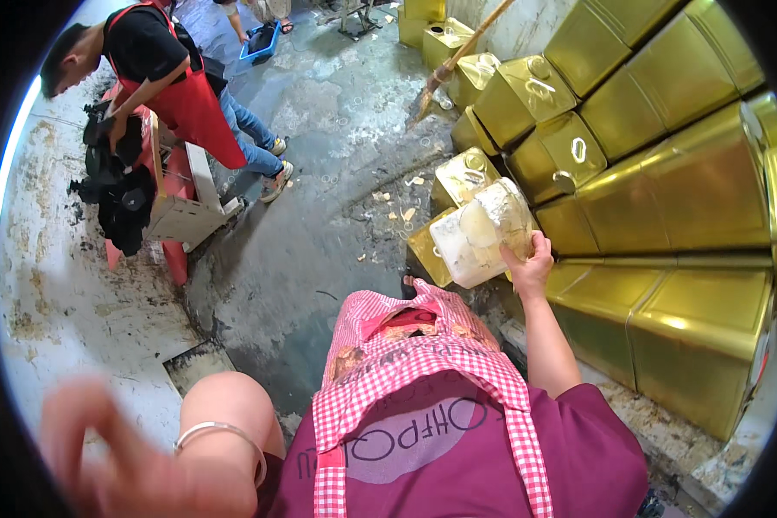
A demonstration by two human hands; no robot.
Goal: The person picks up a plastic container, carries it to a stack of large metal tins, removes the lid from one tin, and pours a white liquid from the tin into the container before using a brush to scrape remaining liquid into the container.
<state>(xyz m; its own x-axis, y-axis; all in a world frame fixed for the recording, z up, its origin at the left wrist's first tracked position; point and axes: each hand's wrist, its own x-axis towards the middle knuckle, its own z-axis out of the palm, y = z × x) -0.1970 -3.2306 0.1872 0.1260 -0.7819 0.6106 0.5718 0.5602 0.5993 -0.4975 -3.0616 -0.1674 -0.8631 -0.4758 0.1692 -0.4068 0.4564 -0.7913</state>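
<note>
My right hand [529, 259] is closed on the near right side of a smeared white container [470, 242], with the thumb and fingers at its edge. One end of the container looks silvery and crinkled, and its exact kind is hard to make out. It is tilted in front of two gold metal cans [429, 252] low on the floor. Raised at the lower left, my left hand [104, 449] is smeared by motion, and whether it holds anything does not show. A bracelet [224, 427] circles the left forearm.
Stacked gold rectangular cans [673, 181] fill the right side. A broom [440, 73] leans among cans at the back. At the left, a person in a red apron [203, 121] handles black pieces [125, 203] at a worn table [60, 285]. A blue basket [260, 43] is farther back.
</note>
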